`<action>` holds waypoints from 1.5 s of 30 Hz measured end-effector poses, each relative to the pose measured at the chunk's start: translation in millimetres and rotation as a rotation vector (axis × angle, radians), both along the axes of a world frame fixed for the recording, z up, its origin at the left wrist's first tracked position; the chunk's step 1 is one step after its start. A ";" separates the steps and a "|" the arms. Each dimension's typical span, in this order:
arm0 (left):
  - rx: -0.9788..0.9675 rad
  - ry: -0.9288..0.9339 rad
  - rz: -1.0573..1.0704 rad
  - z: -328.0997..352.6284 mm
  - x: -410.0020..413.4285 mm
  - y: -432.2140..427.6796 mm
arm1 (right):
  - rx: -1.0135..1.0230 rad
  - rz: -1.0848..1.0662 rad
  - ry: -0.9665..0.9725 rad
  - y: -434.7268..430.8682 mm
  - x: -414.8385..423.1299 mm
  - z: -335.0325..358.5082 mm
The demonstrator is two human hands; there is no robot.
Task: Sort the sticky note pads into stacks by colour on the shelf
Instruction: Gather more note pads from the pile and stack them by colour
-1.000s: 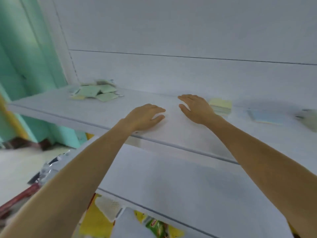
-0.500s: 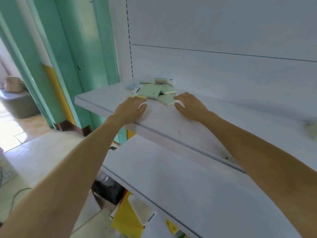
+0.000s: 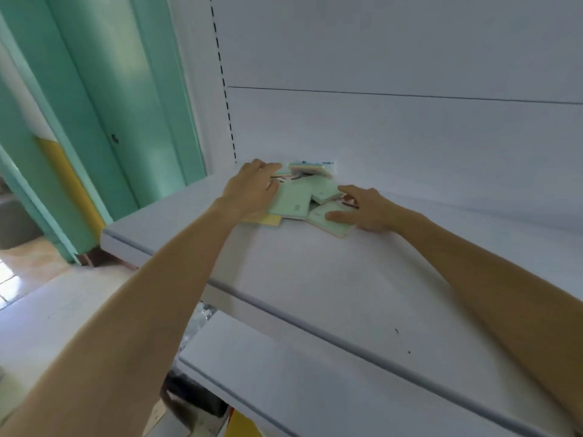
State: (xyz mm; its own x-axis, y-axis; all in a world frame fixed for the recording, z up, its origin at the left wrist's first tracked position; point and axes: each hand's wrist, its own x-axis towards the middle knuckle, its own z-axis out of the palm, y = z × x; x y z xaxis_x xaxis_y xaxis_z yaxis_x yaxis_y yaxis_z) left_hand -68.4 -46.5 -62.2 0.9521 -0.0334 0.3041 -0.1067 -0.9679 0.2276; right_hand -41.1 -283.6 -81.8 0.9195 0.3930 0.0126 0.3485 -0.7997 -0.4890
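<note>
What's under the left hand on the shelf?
A yellow pad pokes out below the left hand, whose fingers overlap the edge of a green pad. Whatever else lies under the palm is covered.

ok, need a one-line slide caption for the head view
Left hand and right hand touch a jumbled pile of mostly green sticky note pads at the back of the white shelf.
</note>
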 end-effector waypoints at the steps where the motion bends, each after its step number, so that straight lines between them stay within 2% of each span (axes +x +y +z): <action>1: -0.006 0.009 -0.007 1.2 11.5 -3.8 | 0.034 0.000 0.028 -2.2 0.1 -1.3; 4: -0.014 0.093 -0.033 7.0 42.6 -17.9 | 0.098 -0.011 0.061 -8.9 -3.0 -4.3; 7: -0.005 0.188 -0.064 7.0 65.0 -27.0 | 0.051 -0.084 0.040 -19.4 -2.8 -2.9; 12: -0.136 0.065 -0.187 0.6 75.8 -30.7 | -0.021 -0.191 0.067 -41.7 -1.9 2.8; 18: -0.049 0.031 -0.158 4.0 78.6 -43.4 | 0.025 -0.285 0.100 -51.9 -3.5 7.5; 23: -0.147 0.121 -0.088 11.1 84.8 -56.2 | 0.051 -0.314 0.097 -40.9 -5.8 11.0; 31: -0.074 0.327 -0.085 20.2 83.4 -62.0 | 0.084 -0.403 0.096 -26.3 -16.1 20.6; 41: -0.426 0.135 -0.239 24.7 76.2 -65.9 | 0.309 -0.500 0.048 -39.4 -16.7 24.5; 45: -0.664 0.075 -0.225 26.3 74.4 -63.4 | 0.523 -0.594 0.055 -45.5 -19.4 26.9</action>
State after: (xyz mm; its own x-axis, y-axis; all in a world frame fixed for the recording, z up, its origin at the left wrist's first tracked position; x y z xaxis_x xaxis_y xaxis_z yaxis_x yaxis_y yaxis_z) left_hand 6.0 -109.9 -35.9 0.9630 -0.0625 0.2622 -0.2491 -0.5780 0.7771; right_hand -60.5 -329.2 -55.0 0.9780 -0.2083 0.0083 -0.1005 -0.5061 -0.8566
